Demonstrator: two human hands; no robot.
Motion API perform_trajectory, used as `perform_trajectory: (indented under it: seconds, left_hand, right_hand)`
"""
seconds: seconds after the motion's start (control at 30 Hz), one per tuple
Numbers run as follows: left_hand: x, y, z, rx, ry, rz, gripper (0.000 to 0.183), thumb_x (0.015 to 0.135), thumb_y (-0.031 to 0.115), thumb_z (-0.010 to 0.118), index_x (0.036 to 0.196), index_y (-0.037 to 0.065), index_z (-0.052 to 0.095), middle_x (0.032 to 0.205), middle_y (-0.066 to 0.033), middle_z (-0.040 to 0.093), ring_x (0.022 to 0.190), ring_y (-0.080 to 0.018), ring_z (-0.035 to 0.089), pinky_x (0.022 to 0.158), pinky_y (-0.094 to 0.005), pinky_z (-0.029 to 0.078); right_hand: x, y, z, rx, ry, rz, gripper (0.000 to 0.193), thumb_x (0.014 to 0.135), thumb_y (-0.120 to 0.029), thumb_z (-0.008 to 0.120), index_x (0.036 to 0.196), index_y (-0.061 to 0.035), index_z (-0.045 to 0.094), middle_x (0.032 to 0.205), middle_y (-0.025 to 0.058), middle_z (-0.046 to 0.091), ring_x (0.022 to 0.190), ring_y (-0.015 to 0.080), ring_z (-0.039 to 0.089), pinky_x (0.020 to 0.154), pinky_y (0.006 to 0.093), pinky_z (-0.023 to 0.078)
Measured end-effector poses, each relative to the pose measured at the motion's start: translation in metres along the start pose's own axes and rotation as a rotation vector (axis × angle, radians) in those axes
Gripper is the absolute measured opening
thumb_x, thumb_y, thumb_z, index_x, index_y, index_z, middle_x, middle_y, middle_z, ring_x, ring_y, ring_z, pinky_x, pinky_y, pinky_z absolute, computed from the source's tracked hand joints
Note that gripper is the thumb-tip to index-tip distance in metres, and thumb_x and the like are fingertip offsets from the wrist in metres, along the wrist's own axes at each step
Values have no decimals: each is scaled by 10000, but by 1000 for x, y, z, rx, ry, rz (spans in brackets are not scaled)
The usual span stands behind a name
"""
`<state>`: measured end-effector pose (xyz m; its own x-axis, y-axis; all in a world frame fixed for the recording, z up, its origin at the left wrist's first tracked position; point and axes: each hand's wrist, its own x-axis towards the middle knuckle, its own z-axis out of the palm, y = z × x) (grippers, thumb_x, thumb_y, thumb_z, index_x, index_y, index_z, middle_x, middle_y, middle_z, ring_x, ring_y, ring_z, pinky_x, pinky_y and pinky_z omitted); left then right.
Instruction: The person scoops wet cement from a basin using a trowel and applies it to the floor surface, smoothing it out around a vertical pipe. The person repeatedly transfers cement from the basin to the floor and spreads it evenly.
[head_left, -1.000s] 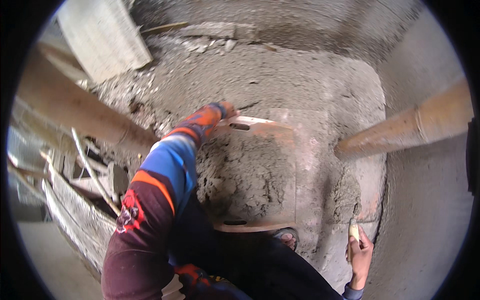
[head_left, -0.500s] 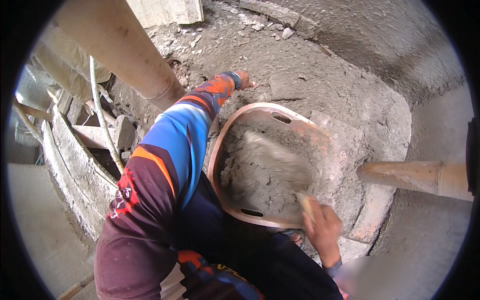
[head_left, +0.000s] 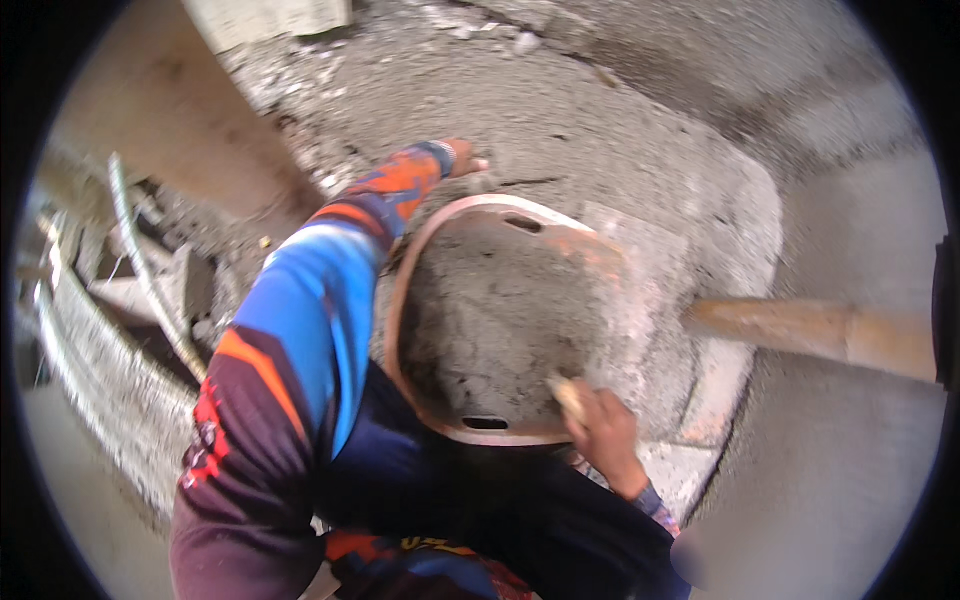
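In front of my knees sits an orange plastic tub [head_left: 404,290] with slotted hand-holes in its rim. Grey wet mortar [head_left: 500,300] fills much of it. My right hand [head_left: 607,432] is closed around the pale wooden handle of a trowel [head_left: 567,397] at the tub's near right side. The trowel's mortar-coloured blade blends into the mix and is hard to make out. Past the far left rim, my left hand [head_left: 462,158] rests against the rough grey ground, arm stretched out. Its fingers are mostly hidden, so their pose is unclear.
A thick round post [head_left: 190,120] slants down at the left, near my left arm. Another round pole [head_left: 790,325] juts in from the right. Broken blocks [head_left: 185,285] and a thin stick [head_left: 145,265] lie at the left. A rough wall [head_left: 800,80] curves behind.
The view has shifted, moving the scene left and slightly up in the picture. My right hand has drawn the trowel left, closer to the tub's near rim. My left hand stays on the ground.
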<state>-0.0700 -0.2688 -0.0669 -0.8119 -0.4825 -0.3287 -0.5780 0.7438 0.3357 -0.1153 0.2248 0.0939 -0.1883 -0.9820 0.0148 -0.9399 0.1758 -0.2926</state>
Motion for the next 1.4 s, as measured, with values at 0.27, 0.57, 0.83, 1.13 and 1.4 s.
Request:
perform_trajectory:
  seconds: [0.27, 0.57, 0.83, 1.13, 1.4]
  left_hand:
    - [2, 74, 20, 35, -229, 58, 583, 842, 546, 516, 979, 5, 682, 1002, -227, 656, 969, -370, 626, 846, -453, 479]
    - [5, 112, 22, 15, -165, 104, 393, 855, 396, 590, 1052, 66, 673, 1064, -168, 656, 1020, -335, 612, 874, -411, 483]
    - [35, 90, 34, 7, -280, 130, 416, 840, 405, 604, 1049, 50, 665, 1080, -183, 646, 1019, -341, 610, 877, -421, 477]
    - [49, 86, 39, 199, -266, 232, 425, 849, 449, 517, 940, 73, 693, 910, -198, 664, 906, -373, 628, 786, -441, 474]
    - [22, 110, 27, 279, -208, 190, 391, 853, 413, 520, 950, 75, 689, 896, -208, 655, 880, -395, 621, 798, -444, 490]
  right_hand:
    - [16, 14, -22, 179, 9, 359, 365, 764, -226, 673, 1051, -27, 571, 847, 182, 616, 684, 324, 623, 602, 397, 505]
    - [36, 34, -100, -230, -252, 525, 326, 768, -327, 649, 922, -44, 593, 793, 190, 631, 687, 354, 637, 631, 429, 515]
    - [32, 50, -157, -276, -706, 609, 371, 743, -359, 619, 963, -62, 611, 750, 225, 637, 778, 388, 640, 727, 485, 504]
    - [-116, 136, -155, -211, -491, 928, 413, 849, -356, 543, 1111, -38, 505, 820, 228, 645, 827, 406, 630, 750, 490, 491]
    - [-247, 240, -74, 78, 84, 1298, 361, 873, -305, 556, 997, 34, 546, 893, 286, 625, 883, 453, 601, 764, 486, 474]
